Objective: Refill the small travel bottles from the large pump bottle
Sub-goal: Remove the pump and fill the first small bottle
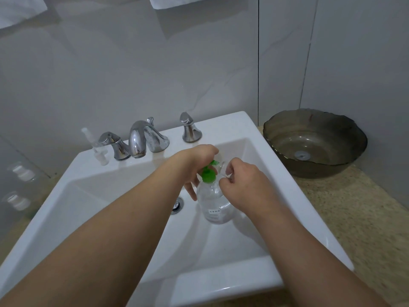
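The clear plastic pump bottle with a green pump head (215,201) stands in the white square ceramic sink (88,196), near the drain. The left hand (194,167) rests on the pump, fingers loosely spread. The right hand (240,180) pinches a small clear travel bottle (222,167) beside the nozzle.

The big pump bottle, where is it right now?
In the head view, the pump bottle stands in the white sink, right of the drain, between both hands.
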